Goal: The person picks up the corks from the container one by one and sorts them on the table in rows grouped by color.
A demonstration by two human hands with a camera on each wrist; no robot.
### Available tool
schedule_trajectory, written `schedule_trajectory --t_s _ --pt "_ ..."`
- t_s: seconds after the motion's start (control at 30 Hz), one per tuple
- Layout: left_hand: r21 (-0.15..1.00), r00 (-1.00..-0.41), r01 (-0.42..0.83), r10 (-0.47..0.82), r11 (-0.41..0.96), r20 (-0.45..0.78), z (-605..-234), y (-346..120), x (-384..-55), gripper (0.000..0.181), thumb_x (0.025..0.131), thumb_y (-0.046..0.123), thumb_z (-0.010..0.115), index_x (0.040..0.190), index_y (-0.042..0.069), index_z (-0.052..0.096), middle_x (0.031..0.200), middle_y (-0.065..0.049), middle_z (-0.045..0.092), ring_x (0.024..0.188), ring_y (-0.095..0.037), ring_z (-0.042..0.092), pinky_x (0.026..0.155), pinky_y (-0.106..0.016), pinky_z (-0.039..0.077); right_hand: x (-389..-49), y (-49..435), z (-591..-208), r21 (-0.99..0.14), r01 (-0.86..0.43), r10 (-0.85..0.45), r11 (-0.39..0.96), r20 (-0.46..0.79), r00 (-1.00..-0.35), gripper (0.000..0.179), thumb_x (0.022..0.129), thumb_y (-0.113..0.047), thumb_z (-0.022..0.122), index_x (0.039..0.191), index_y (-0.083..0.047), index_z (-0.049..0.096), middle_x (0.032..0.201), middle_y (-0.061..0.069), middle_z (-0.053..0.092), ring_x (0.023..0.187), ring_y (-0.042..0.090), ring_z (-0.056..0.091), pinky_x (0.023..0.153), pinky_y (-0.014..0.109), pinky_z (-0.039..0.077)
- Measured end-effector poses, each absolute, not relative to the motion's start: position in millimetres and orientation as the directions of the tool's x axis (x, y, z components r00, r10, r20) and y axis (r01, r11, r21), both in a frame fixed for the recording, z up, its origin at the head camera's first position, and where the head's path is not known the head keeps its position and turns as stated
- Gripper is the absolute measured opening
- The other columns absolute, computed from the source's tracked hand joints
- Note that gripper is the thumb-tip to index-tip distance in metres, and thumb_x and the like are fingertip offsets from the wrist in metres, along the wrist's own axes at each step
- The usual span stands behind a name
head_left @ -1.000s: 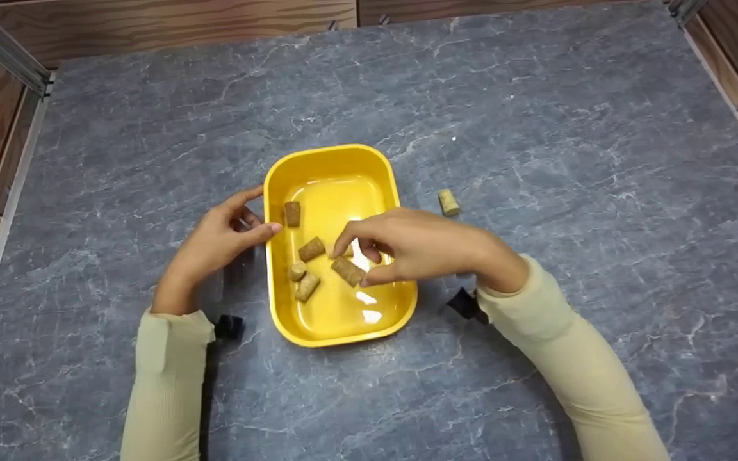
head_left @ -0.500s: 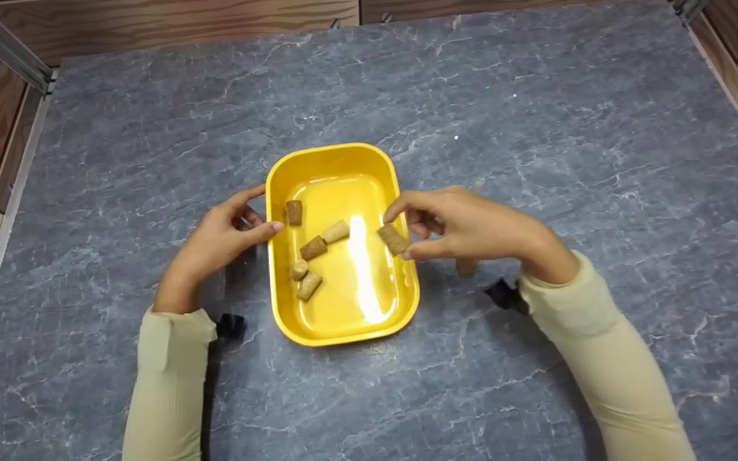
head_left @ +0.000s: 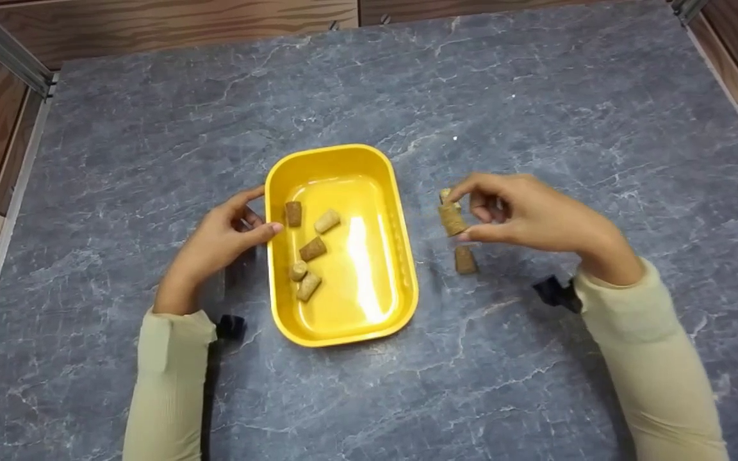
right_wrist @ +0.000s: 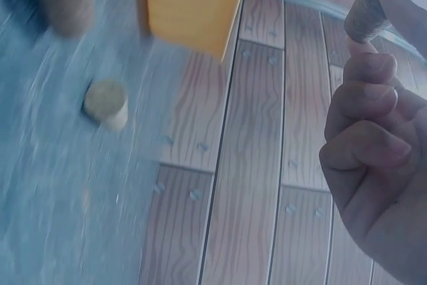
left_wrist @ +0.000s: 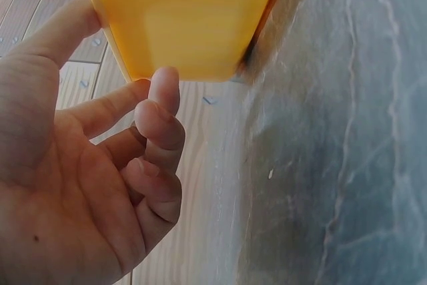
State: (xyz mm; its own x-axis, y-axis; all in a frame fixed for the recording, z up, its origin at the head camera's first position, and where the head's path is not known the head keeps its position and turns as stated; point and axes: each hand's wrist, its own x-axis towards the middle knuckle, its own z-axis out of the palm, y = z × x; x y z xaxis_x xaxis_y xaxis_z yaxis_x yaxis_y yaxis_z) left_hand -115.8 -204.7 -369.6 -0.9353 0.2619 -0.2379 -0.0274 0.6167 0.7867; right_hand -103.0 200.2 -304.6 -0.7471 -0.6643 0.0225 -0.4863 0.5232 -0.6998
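Note:
My left hand (head_left: 225, 227) holds the left side of a yellow plastic bin (head_left: 343, 340), its thumb over the rim and index finger against the outside; the left wrist view shows the other fingers curled beside the bin wall (left_wrist: 187, 25). Several corks lie inside, among them a dark brown cork (head_left: 293, 214) and a pale cork (head_left: 327, 221). To the right of the bin, my right hand (head_left: 523, 211) pinches a tan cork (head_left: 451, 219) between thumb and index finger. That cork (right_wrist: 366, 13) also shows at the fingertips in the right wrist view.
On the grey marbled table (head_left: 567, 128), a brown cork (head_left: 465, 260) stands just below my right hand. A pale cork (head_left: 444, 193) is partly hidden behind the held one. Wood-patterned panels (head_left: 183, 22) border the table.
My right hand has lifted the tan cork out of the bin and carried it right, over the table. A pale cork inside the bin has shifted slightly. The left hand stays put.

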Motion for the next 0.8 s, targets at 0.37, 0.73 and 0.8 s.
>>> schedule_trajectory --t_s 0.37,0.73,0.8 --pt "0.793 -0.937 -0.026 0.261 0.609 -0.231 -370.1 -203.9 -115.5 0.068 0.089 0.038 0.068 0.148 0.017 0.040 0.096 -0.007 0.059 0.078 -0.018 0.049 0.065 -0.024 0.041 -95.8 235.8 -308.1 -0.660 -0.457 -0.597 0.597 0.015 -0.802 0.033 0.085 -0.015 0.074 0.115 -0.012 0.062 0.077 -0.004 0.049 0.065 0.004 0.045 0.056 0.020 0.042" --pt "0.788 -0.937 -0.025 0.259 0.615 -0.233 -369.1 -203.4 -115.8 0.068 0.089 0.039 0.067 0.148 0.018 0.040 0.096 -0.008 0.059 0.078 -0.019 0.049 0.065 -0.024 0.041 -87.6 255.5 -325.2 -0.609 -0.441 -0.562 0.660 -0.010 -0.827 0.034 0.083 -0.017 0.076 0.113 -0.011 0.060 0.074 -0.006 0.051 0.063 0.002 0.045 0.057 0.020 0.042" --pt "0.787 -0.936 -0.025 0.261 0.616 -0.234 -368.9 -203.4 -115.7 0.068 0.089 0.039 0.067 0.148 0.017 0.040 0.097 -0.008 0.060 0.078 -0.018 0.050 0.064 -0.024 0.042 -86.0 257.1 -328.3 -0.599 -0.416 -0.546 0.684 -0.042 -0.837 0.034 0.083 -0.019 0.076 0.112 -0.011 0.060 0.075 -0.006 0.051 0.064 0.002 0.046 0.058 0.021 0.042"
